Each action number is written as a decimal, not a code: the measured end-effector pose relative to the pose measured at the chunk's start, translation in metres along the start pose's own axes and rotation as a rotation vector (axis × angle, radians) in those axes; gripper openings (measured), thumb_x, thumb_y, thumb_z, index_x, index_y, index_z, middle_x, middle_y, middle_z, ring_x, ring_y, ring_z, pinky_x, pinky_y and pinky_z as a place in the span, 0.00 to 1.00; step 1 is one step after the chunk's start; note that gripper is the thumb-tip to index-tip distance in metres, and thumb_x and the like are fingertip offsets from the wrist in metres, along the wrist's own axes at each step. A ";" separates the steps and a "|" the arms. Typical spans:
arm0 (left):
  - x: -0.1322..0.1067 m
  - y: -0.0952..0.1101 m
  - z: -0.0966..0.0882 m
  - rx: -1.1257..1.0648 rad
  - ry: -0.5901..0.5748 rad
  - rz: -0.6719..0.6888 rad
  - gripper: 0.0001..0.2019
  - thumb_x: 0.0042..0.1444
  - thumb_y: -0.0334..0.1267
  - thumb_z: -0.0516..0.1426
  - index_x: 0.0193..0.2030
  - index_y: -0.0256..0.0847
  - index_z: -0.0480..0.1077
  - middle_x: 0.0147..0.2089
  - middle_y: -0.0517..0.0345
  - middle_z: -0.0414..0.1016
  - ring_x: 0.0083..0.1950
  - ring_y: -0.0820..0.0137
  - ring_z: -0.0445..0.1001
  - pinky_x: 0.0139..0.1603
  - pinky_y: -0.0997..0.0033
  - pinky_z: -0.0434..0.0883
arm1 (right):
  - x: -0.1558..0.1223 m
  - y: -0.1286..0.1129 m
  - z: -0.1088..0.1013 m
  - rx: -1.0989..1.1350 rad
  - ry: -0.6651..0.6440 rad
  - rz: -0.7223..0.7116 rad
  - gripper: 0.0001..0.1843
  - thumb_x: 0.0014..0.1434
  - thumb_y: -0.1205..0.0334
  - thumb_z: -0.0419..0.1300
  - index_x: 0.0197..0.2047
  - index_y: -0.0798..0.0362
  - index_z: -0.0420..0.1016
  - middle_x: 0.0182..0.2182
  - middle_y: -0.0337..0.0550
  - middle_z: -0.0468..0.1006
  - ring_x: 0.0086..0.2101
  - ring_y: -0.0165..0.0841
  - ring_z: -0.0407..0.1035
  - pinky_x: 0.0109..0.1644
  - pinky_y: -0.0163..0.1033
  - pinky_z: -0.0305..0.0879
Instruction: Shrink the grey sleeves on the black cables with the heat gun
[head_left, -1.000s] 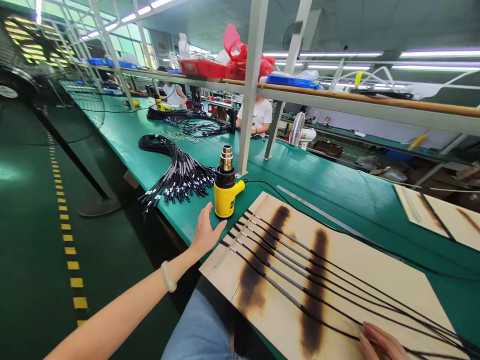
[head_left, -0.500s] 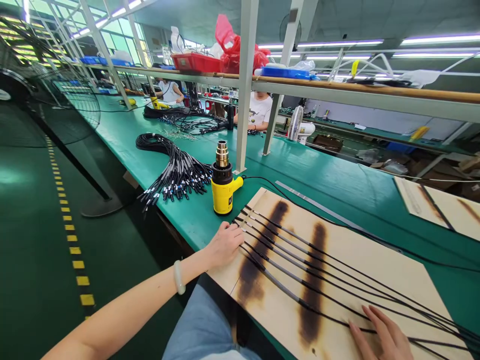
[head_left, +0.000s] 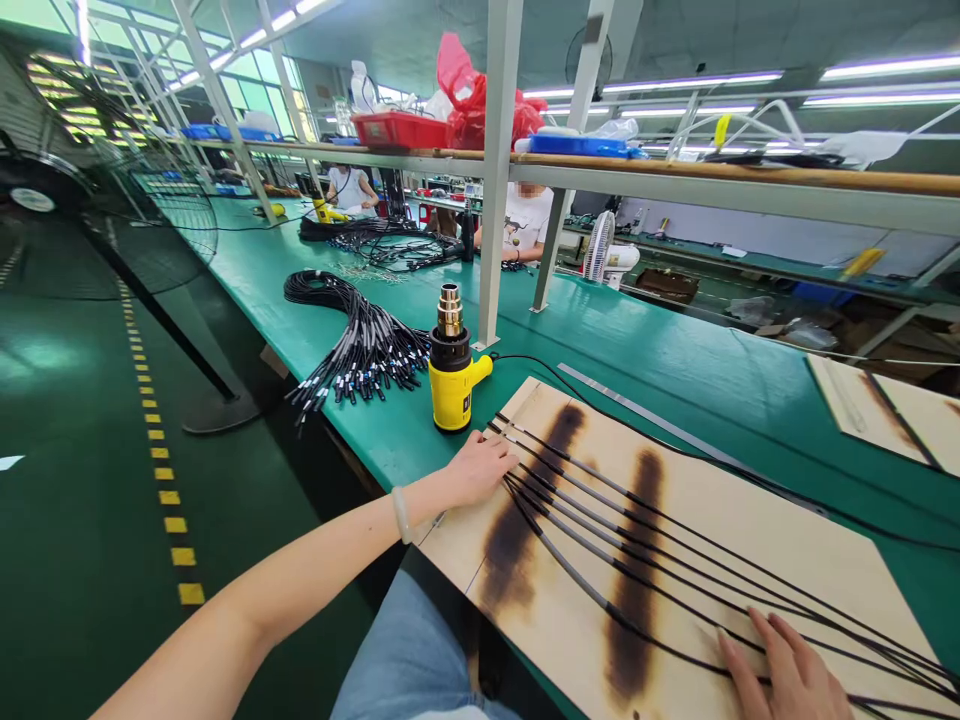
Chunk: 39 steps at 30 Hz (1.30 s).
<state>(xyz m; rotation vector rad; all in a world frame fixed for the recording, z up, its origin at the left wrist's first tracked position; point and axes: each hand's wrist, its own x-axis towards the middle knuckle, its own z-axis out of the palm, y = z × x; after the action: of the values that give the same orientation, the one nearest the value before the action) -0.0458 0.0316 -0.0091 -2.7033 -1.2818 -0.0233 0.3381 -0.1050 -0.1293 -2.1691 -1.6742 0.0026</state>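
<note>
My left hand rests at the near left end of several black cables, its fingers curled around their ends and bunching them together. The cables run across a scorched wooden board toward the right. My right hand lies flat on the cables at the board's lower right, fingers stretched out. A yellow heat gun stands upright on the green bench just behind my left hand.
A bundle of black cables with connectors lies left of the heat gun. A white shelf post rises behind it. A second scorched board lies at far right. Other people sit further down the bench. A floor fan stands left.
My left hand moved from beside the heat gun onto the cable ends and drew them together. My right hand slid further onto the cables at the lower right.
</note>
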 end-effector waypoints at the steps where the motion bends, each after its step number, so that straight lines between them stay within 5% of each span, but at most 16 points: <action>1: 0.003 -0.001 0.002 0.015 -0.013 0.009 0.06 0.52 0.26 0.52 0.35 0.38 0.67 0.37 0.52 0.70 0.43 0.62 0.67 0.40 0.62 0.55 | 0.002 0.001 0.001 0.000 -0.008 0.010 0.35 0.59 0.39 0.40 0.56 0.57 0.66 0.56 0.59 0.65 0.51 0.61 0.63 0.49 0.64 0.62; 11: 0.018 -0.010 0.010 0.085 0.051 0.047 0.08 0.55 0.24 0.50 0.40 0.36 0.66 0.42 0.48 0.70 0.44 0.61 0.67 0.38 0.61 0.55 | 0.018 0.003 0.004 0.006 -0.082 0.041 0.39 0.57 0.36 0.40 0.57 0.58 0.66 0.57 0.60 0.64 0.51 0.60 0.62 0.50 0.64 0.61; 17: 0.034 -0.015 0.020 0.154 0.075 0.072 0.06 0.57 0.24 0.49 0.36 0.35 0.65 0.36 0.49 0.70 0.41 0.61 0.68 0.40 0.60 0.56 | 0.022 -0.001 0.007 -0.009 -0.098 0.049 0.40 0.56 0.35 0.40 0.58 0.57 0.64 0.57 0.59 0.63 0.51 0.59 0.63 0.50 0.63 0.62; 21: 0.042 -0.018 0.017 0.159 0.104 0.003 0.09 0.59 0.25 0.47 0.42 0.36 0.65 0.39 0.50 0.71 0.41 0.62 0.68 0.42 0.60 0.58 | 0.020 0.002 0.012 -0.043 -0.064 0.015 0.39 0.57 0.36 0.39 0.58 0.57 0.64 0.57 0.58 0.63 0.51 0.57 0.63 0.51 0.61 0.62; 25: 0.054 -0.018 0.026 0.145 0.003 -0.007 0.16 0.58 0.25 0.48 0.53 0.36 0.61 0.49 0.46 0.70 0.50 0.60 0.67 0.48 0.55 0.59 | 0.020 0.008 0.015 -0.069 -0.079 0.009 0.39 0.57 0.36 0.40 0.58 0.57 0.64 0.57 0.58 0.64 0.50 0.57 0.64 0.49 0.61 0.63; 31: 0.071 -0.022 0.039 0.202 0.049 0.054 0.09 0.61 0.27 0.47 0.40 0.34 0.67 0.41 0.47 0.71 0.47 0.61 0.68 0.53 0.54 0.57 | 0.018 0.005 0.013 -0.053 -0.026 -0.056 0.38 0.58 0.36 0.40 0.56 0.59 0.66 0.55 0.60 0.65 0.48 0.58 0.65 0.46 0.61 0.66; 35: 0.066 -0.017 0.021 0.163 0.135 0.003 0.09 0.60 0.26 0.47 0.39 0.36 0.66 0.38 0.51 0.72 0.43 0.64 0.68 0.52 0.59 0.57 | 0.016 -0.005 0.011 -0.035 0.085 -0.110 0.35 0.61 0.40 0.41 0.59 0.59 0.60 0.56 0.60 0.65 0.49 0.58 0.64 0.45 0.62 0.66; 39: 0.049 0.005 -0.022 0.122 0.295 -0.009 0.08 0.61 0.27 0.46 0.39 0.38 0.65 0.36 0.55 0.70 0.41 0.65 0.66 0.51 0.61 0.57 | 0.016 -0.004 0.008 0.016 0.170 -0.330 0.38 0.61 0.42 0.45 0.67 0.57 0.46 0.56 0.62 0.63 0.50 0.57 0.64 0.44 0.59 0.67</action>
<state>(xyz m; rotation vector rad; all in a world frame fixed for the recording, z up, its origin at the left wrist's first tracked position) -0.0096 0.0628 0.0154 -2.4773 -1.1663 -0.3217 0.3371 -0.0871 -0.1322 -1.8009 -1.8998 -0.2517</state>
